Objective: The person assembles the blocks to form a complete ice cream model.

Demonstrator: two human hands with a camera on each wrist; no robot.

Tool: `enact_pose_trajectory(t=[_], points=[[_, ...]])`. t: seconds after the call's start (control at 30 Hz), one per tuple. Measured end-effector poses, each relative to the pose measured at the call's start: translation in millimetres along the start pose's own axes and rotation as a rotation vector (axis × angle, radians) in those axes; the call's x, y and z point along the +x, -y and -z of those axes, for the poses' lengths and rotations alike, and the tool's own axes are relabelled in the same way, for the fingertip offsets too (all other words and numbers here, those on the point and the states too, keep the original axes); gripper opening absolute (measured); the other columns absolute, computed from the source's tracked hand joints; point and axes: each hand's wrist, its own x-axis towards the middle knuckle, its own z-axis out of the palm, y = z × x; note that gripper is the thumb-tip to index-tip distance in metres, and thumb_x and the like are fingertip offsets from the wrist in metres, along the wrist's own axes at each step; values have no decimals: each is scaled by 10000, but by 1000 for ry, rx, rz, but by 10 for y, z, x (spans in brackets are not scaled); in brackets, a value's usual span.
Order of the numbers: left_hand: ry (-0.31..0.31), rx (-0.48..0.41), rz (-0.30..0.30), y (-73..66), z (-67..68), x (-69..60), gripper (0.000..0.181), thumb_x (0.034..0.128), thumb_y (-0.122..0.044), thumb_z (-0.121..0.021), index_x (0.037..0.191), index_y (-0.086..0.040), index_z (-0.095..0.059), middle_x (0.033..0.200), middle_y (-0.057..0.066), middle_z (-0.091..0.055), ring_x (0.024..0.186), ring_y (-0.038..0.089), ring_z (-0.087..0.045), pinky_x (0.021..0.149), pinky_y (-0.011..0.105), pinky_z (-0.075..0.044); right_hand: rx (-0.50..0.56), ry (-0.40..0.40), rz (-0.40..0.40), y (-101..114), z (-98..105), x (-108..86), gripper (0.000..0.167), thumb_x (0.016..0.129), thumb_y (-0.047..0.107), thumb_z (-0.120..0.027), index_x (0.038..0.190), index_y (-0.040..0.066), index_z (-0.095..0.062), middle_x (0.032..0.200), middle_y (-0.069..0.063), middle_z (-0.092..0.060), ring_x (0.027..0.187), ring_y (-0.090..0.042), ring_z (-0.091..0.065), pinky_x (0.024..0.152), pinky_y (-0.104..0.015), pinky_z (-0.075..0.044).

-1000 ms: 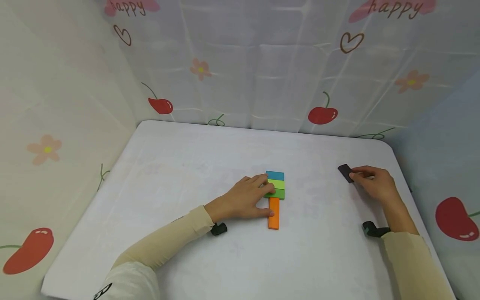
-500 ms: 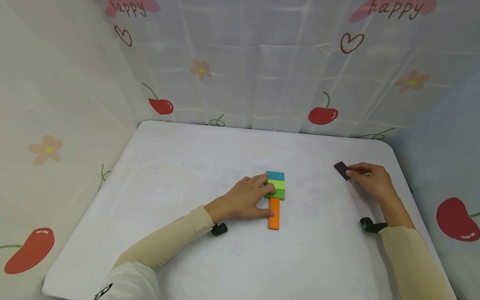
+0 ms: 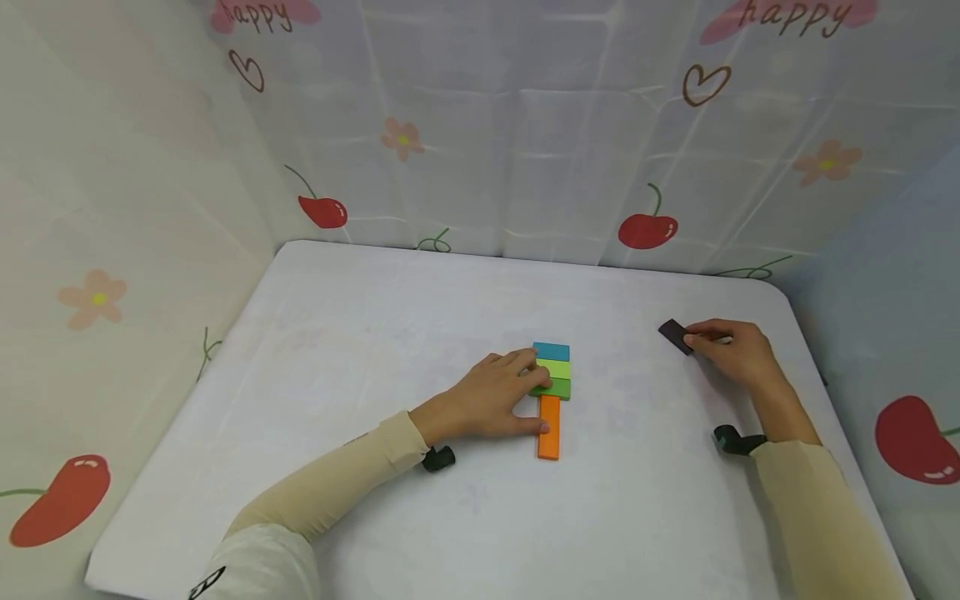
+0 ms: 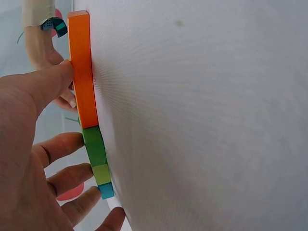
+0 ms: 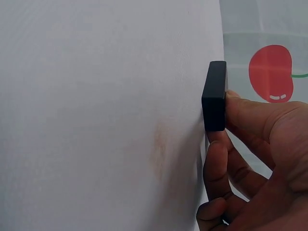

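In the head view my left hand (image 3: 487, 398) rests on a row of flat rectangular blocks. Its thumb touches an orange block (image 3: 549, 446) that stands lengthwise below the others. The other fingers lie spread on a green block (image 3: 559, 389), a lime block (image 3: 557, 368) and a blue block (image 3: 552, 351), laid side by side and touching. My right hand (image 3: 738, 354) pinches a black block (image 5: 214, 94) between thumb and fingertips. That block is tilted; in the right wrist view a shadow falls on the tabletop beside it.
A white-covered table (image 3: 375, 317) extends around the blocks, its edge near my right arm. A curtain (image 3: 525, 125) with cherries and flowers rises behind and at the sides. A black wrist camera (image 3: 438, 457) sits under my left wrist, another (image 3: 735, 440) under my right.
My right hand has moved left and slightly away from me with the black block. My left hand and the coloured blocks stay where they were.
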Motion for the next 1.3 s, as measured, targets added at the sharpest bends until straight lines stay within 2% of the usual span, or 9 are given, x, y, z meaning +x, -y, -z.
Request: enact_pose_trajectory(t=[0.5,0.67,1.03,1.3], points=[[-2,2,-1,9,-17,4,562,962,-718,-653,1341,-315,-553,1317,-54,-466,1359,137,-489,1121,431,-475,6,53,36,160,-115,112,417,1067,315,-672,1365,23,-701,1290,-275,-629,1208,-426,-539,858,-383,-453],[-7,1,-7,9,-26,9,561,961,-720,-654,1337,-317,-555,1297,-58,-463,1324,124,-493,1092,417,-478,4,64,35,212,-174,146,411,1067,316,-671,1362,31,-702,1300,-262,-628,1211,-412,-537,870,-386,-455],[3,-7,7,-1,-22,-5,560,961,-714,-660,1345,-319,-557,1323,-53,-461,1347,130,-487,1110,433,-473,11,111,51,361,-267,165,412,1064,328,-672,1375,59,-703,1312,-249,-629,1249,-411,-529,957,-488,-473],[3,2,8,3,-23,4,567,960,-717,-659,1350,-320,-552,1335,-53,-461,1358,133,-485,1090,419,-472,18,127,61,429,-303,185,412,1059,344,-682,1369,75,-714,1302,-227,-640,1207,-371,-542,889,-403,-469]])
